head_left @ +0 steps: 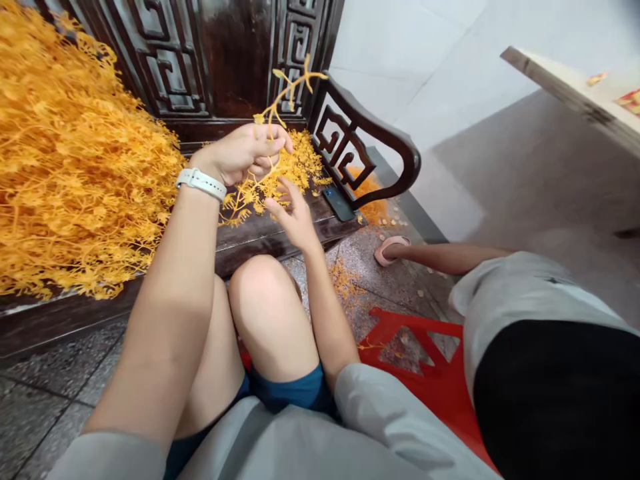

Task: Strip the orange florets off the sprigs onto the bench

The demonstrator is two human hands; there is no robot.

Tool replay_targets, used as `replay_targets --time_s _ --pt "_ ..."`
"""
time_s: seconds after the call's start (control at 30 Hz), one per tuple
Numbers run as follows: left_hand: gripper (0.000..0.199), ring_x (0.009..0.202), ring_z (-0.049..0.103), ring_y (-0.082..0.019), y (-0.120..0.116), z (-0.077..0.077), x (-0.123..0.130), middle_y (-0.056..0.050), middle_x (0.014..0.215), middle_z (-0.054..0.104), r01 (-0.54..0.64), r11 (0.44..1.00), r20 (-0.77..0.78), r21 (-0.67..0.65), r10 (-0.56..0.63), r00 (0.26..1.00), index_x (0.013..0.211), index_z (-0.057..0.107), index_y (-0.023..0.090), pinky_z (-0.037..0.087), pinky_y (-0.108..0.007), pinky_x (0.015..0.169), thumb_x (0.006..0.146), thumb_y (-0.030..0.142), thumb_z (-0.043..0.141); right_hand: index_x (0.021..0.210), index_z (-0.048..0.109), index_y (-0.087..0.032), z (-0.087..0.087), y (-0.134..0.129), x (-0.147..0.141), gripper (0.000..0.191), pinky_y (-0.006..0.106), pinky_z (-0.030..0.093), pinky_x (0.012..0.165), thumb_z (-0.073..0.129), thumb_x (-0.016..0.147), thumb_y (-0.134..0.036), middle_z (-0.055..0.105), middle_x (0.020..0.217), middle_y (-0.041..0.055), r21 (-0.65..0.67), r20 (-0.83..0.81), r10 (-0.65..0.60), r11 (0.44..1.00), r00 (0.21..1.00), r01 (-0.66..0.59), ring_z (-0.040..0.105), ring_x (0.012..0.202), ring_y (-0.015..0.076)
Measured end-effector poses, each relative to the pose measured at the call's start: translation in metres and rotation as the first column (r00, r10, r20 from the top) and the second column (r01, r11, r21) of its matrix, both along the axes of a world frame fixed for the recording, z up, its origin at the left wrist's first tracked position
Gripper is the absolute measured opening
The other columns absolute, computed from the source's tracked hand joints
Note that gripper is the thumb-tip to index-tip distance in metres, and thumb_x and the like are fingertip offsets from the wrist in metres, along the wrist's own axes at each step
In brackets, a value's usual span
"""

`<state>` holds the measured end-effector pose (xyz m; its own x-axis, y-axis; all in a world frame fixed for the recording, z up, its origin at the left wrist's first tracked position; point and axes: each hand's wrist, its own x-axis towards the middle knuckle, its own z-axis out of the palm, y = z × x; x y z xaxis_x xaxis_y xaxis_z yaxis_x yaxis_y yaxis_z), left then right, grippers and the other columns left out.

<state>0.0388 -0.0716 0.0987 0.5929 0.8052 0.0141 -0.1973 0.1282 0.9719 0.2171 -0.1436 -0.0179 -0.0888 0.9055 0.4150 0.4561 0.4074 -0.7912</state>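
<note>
Between the thumb and fingers of my left hand (250, 152) is a yellow-orange plastic sprig (280, 100), its bare, branching end pointing up and right. Its lower part hangs past the palm toward my other hand. My right hand (296, 217) is just below, thumb and fingers apart, close to the sprig's lower end; I see nothing held in it. Behind both hands, a smaller heap of yellow pieces (303, 160) lies on the dark wooden bench (245, 237). A large pile of similar orange sprigs (85, 173) covers the bench's left side.
A phone (339, 203) lies near the bench's carved armrest (385, 143). Orange scraps (345, 283) litter the floor. Another person (530, 293) sits at right beside a red plastic stool (440, 393). A pale tabletop (580, 87) juts in at upper right.
</note>
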Motion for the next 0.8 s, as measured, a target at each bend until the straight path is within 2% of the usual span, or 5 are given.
replay_targets --time_s 0.1,0.33,0.57,0.7,0.8 --pt "0.014 0.056 0.013 -0.011 0.011 -0.006 -0.003 0.004 0.058 0.031 -0.029 0.992 -0.020 0.123 0.031 0.999 0.090 0.066 0.022 0.013 -0.027 0.048 0.103 0.027 0.066 0.109 0.072 -0.022 -0.008 -0.005 -0.007 0.047 0.036 0.053 0.094 0.059 0.105 -0.068 0.074 0.104 0.0055 0.050 -0.016 0.069 0.996 0.997 -0.068 0.067 0.099 0.0198" --pt "0.044 0.057 0.019 -0.017 0.062 -0.047 -0.027 0.004 0.056 0.012 -0.121 0.961 -0.055 0.247 0.139 0.989 0.088 0.055 0.033 0.008 -0.035 0.058 0.088 0.073 0.073 0.070 0.039 -0.023 -0.016 -0.016 -0.002 0.057 0.030 0.031 0.067 0.050 0.111 -0.061 0.035 0.067 -0.0057 0.098 -0.131 -0.175 0.977 0.976 0.189 0.036 0.064 0.0104" --pt "0.044 0.054 0.024 -0.013 0.045 -0.038 -0.006 0.006 0.057 0.033 -0.535 0.838 -0.041 0.109 0.541 0.840 0.088 0.055 0.031 0.016 -0.032 0.057 0.074 0.054 0.089 0.068 0.031 -0.022 0.072 -0.056 -0.016 0.060 0.029 0.026 0.063 0.047 0.114 -0.057 0.030 0.064 -0.0051 0.117 0.083 0.239 0.962 0.967 -0.248 0.030 0.061 0.0089" --pt "0.021 0.051 0.020 -0.013 0.025 -0.014 0.015 0.003 0.061 0.036 -0.597 0.799 0.044 0.069 0.595 0.802 0.085 0.056 0.028 0.014 -0.032 0.052 0.104 0.033 0.063 0.065 0.034 -0.022 0.116 -0.087 -0.003 0.063 0.031 0.026 0.059 0.049 0.112 -0.061 0.030 0.059 -0.0050 0.116 0.205 0.244 0.956 0.948 -0.271 0.028 0.057 0.0094" --pt "0.029 0.054 0.016 -0.014 0.028 -0.009 0.006 0.005 0.060 0.030 -0.711 0.703 0.049 -0.011 0.711 0.701 0.089 0.051 0.025 0.010 -0.030 0.052 0.115 0.021 0.040 0.059 0.033 -0.026 0.118 -0.118 0.026 0.072 0.032 0.030 0.051 0.050 0.102 -0.081 0.026 0.054 -0.0044 0.083 0.100 0.416 0.902 0.904 -0.424 0.028 0.050 0.0121"
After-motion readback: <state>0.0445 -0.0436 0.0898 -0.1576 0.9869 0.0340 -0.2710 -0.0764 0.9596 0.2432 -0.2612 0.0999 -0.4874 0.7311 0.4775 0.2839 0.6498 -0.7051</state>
